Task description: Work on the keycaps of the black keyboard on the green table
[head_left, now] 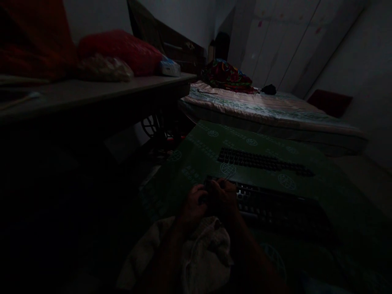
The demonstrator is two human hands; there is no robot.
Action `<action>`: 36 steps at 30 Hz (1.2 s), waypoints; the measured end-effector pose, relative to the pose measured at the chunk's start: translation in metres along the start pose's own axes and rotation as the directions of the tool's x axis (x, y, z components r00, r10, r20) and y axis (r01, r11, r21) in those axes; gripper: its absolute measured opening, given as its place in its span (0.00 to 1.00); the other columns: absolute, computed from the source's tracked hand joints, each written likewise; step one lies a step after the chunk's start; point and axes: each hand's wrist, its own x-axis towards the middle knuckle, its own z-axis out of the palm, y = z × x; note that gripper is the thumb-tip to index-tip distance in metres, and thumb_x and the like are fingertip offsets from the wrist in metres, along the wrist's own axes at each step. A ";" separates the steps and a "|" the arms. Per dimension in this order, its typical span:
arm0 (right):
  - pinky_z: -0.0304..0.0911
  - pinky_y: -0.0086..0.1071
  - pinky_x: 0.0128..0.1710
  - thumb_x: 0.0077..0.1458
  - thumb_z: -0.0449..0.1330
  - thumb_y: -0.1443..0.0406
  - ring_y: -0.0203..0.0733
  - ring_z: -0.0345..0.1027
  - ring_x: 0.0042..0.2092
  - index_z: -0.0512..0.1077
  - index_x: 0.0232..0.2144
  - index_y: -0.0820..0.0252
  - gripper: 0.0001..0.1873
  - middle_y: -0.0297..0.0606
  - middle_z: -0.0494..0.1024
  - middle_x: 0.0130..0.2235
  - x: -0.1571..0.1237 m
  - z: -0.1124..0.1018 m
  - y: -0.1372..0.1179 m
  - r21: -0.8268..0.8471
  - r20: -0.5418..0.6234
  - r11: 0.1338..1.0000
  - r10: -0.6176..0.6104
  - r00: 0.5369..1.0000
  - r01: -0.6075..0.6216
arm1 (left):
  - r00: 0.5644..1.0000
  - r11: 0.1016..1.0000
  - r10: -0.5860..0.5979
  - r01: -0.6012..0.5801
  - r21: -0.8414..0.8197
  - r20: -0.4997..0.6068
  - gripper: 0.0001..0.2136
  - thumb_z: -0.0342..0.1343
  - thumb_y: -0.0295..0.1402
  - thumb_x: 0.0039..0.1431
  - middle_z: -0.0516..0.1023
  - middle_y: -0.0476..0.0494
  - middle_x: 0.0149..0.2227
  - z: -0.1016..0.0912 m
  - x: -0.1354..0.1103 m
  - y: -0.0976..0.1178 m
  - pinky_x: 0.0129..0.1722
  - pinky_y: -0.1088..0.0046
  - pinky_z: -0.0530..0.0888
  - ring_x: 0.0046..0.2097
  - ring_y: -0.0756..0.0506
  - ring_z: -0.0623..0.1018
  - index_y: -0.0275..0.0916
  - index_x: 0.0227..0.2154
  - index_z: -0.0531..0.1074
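In the dim head view, a black keyboard [281, 206] lies on a green printed board, with many of its key places bare. My left hand [195, 201] is curled at the keyboard's left end; what its fingers hold is too dark to make out. Pressed close beside it, my right hand [225, 196] is closed over the same end, and a thin wire-like tool [229, 176] sticks out from its fingers. Beyond the keyboard, loose black keycaps [263, 160] are laid out in rows. A pale cloth [208, 257] lies beneath my forearms.
The green board [199, 151] reaches toward a bed [263, 106] with a bunched patterned blanket [228, 75]. At left stands a table [147, 84] bearing a red bag [119, 49] and a tissue pack [170, 67]. Below it shows a spoked wheel [149, 125].
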 end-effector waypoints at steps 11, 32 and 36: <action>0.52 0.23 0.19 0.45 0.59 0.54 0.31 0.58 0.20 0.66 0.15 0.62 0.18 0.30 0.65 0.16 -0.003 -0.004 0.000 -0.260 0.186 0.940 -0.176 0.967 0.221 | 0.998 0.980 -0.046 0.051 -0.192 0.031 0.15 0.55 0.23 0.40 0.69 0.44 0.47 0.001 -0.004 0.006 0.49 0.69 0.68 0.48 0.44 0.71 0.38 0.35 0.74; 0.48 0.27 0.24 0.48 0.57 0.60 0.35 0.61 0.25 0.69 0.22 0.59 0.09 0.36 0.72 0.25 -0.004 -0.002 0.011 -0.669 0.307 0.578 -0.359 0.882 0.468 | 0.996 0.966 -0.091 0.092 -0.241 0.014 0.19 0.55 0.25 0.40 0.71 0.42 0.45 0.006 -0.002 -0.004 0.46 0.70 0.70 0.44 0.45 0.73 0.36 0.40 0.68; 0.49 0.27 0.24 0.49 0.57 0.59 0.35 0.62 0.25 0.70 0.22 0.59 0.10 0.37 0.72 0.24 -0.005 -0.001 0.011 -0.664 0.303 0.563 -0.398 0.866 0.491 | 0.998 0.975 -0.067 0.065 -0.213 -0.002 0.15 0.54 0.25 0.41 0.71 0.42 0.45 0.007 0.000 -0.005 0.46 0.70 0.69 0.44 0.45 0.73 0.36 0.36 0.69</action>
